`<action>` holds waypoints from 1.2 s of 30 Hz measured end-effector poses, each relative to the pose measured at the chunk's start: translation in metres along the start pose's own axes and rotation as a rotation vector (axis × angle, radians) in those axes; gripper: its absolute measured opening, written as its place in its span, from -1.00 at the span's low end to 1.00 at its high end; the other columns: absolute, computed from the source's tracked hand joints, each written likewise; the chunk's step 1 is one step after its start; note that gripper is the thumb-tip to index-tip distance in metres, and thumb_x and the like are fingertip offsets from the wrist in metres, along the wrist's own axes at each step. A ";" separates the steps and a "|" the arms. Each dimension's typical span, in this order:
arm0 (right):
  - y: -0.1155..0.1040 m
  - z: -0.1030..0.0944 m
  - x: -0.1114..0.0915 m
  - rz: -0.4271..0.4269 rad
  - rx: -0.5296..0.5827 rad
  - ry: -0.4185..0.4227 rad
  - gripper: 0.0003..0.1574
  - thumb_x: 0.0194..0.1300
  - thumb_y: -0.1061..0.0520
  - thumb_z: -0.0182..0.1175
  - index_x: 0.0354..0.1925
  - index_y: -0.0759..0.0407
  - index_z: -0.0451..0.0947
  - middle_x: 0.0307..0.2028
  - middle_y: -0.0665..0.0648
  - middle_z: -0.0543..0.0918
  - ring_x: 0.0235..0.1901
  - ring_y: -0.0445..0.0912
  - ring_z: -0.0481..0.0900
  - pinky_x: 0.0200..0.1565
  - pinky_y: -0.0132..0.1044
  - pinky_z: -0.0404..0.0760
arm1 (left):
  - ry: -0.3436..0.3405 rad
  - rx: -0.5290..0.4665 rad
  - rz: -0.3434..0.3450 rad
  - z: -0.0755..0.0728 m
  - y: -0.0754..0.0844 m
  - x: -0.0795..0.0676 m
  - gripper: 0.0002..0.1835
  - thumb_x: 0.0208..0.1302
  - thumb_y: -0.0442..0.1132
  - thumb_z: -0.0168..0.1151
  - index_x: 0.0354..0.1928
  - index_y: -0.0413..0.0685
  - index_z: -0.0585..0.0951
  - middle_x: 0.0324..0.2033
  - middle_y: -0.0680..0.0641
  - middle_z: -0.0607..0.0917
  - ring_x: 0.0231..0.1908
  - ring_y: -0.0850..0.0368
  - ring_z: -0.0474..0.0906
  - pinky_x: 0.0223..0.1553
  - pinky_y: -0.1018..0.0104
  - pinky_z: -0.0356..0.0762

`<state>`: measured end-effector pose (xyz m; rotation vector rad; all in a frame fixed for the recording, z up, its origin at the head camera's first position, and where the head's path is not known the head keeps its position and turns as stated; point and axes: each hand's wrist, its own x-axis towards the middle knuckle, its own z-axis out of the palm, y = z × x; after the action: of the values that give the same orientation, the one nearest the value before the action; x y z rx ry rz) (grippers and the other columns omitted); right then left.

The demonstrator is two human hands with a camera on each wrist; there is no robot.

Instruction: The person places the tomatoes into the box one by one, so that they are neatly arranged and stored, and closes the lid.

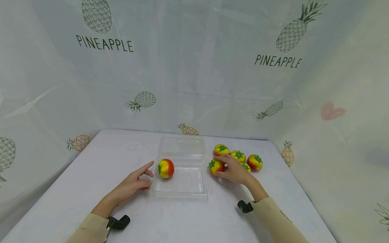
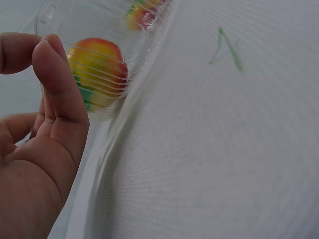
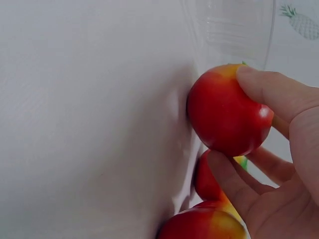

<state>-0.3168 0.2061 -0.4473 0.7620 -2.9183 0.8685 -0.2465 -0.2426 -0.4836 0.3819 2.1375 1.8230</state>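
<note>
A clear plastic clamshell box (image 1: 185, 180) lies on the table with its lid (image 1: 181, 145) folded back. Inside its left part sits one red-and-yellow toy fruit (image 1: 166, 168) with a green top. My left hand (image 1: 133, 182) is at the box's left edge, fingers loosely extended; whether they touch the plastic I cannot tell. Just right of the box, my right hand (image 1: 233, 170) grips another red-and-yellow toy fruit (image 3: 227, 112) between thumb and fingers. In the right wrist view, more red fruits (image 3: 202, 224) show below the held one.
Several more toy fruits cluster behind and beside my right hand, among them one at the back (image 1: 221, 149) and one at the far right (image 1: 255, 162). A white cloth with pineapple prints (image 1: 194, 77) hangs behind and around the table (image 1: 170, 219).
</note>
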 end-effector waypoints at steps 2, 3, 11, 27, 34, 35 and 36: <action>-0.001 0.000 0.000 0.006 -0.010 0.001 -0.23 0.34 -0.02 0.50 0.45 0.01 0.54 0.40 0.20 0.50 0.27 0.09 0.53 0.23 0.05 0.66 | -0.002 -0.005 0.000 0.000 0.000 0.000 -0.14 0.54 -0.27 0.22 0.73 0.04 0.02 0.24 -0.27 0.31 -0.23 0.09 0.59 -0.08 0.36 0.66; -0.001 0.000 0.000 0.010 -0.015 0.000 -0.23 0.34 -0.02 0.51 0.44 0.01 0.54 0.40 0.20 0.51 0.27 0.09 0.53 0.23 0.05 0.66 | -0.003 -0.008 0.000 0.000 0.000 0.000 -0.13 0.54 -0.27 0.22 0.73 0.03 0.02 0.24 -0.27 0.31 -0.24 0.10 0.59 -0.08 0.36 0.66; -0.014 -0.012 -0.001 -0.020 -0.019 0.039 -0.24 0.34 0.03 0.50 0.45 -0.01 0.54 0.37 0.20 0.50 0.16 0.06 0.55 0.15 0.00 0.68 | -0.001 -0.002 -0.006 0.001 0.000 0.000 -0.14 0.54 -0.27 0.22 0.72 0.04 0.03 0.24 -0.26 0.33 -0.22 0.07 0.59 -0.08 0.35 0.67; -0.069 -0.015 0.019 -0.075 0.043 0.078 -0.28 0.34 0.08 0.49 0.42 -0.02 0.56 0.32 0.18 0.50 0.09 0.02 0.55 0.09 0.02 0.72 | 0.008 -0.002 -0.005 -0.001 0.000 -0.001 -0.14 0.53 -0.27 0.23 0.72 0.03 0.03 0.23 -0.27 0.33 -0.24 0.07 0.59 -0.08 0.35 0.68; -0.084 -0.002 0.030 -0.127 0.050 0.043 -0.26 0.34 0.09 0.50 0.43 0.04 0.54 0.28 0.17 0.52 0.02 -0.04 0.57 0.05 -0.04 0.74 | 0.000 0.000 0.001 -0.001 -0.001 0.000 -0.13 0.53 -0.26 0.24 0.72 0.04 0.03 0.24 -0.27 0.32 -0.25 0.08 0.59 -0.08 0.35 0.67; -0.086 0.000 0.031 -0.128 0.047 0.038 -0.26 0.34 0.08 0.50 0.43 0.03 0.54 0.28 0.15 0.52 0.02 -0.04 0.57 0.05 -0.05 0.74 | 0.001 0.000 0.002 -0.001 -0.001 0.000 -0.13 0.53 -0.26 0.24 0.72 0.04 0.03 0.24 -0.27 0.33 -0.24 0.08 0.59 -0.08 0.35 0.68; -0.088 0.002 0.032 -0.128 0.047 0.033 -0.26 0.34 0.08 0.50 0.43 0.03 0.53 0.28 0.15 0.52 0.03 -0.05 0.57 0.06 -0.04 0.74 | 0.002 0.000 0.001 -0.001 0.000 0.000 -0.13 0.53 -0.25 0.25 0.72 0.04 0.03 0.24 -0.28 0.33 -0.24 0.07 0.59 -0.08 0.34 0.68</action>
<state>-0.3055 0.1267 -0.3991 0.9171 -2.7934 0.9312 -0.2473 -0.2439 -0.4839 0.3813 2.1387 1.8249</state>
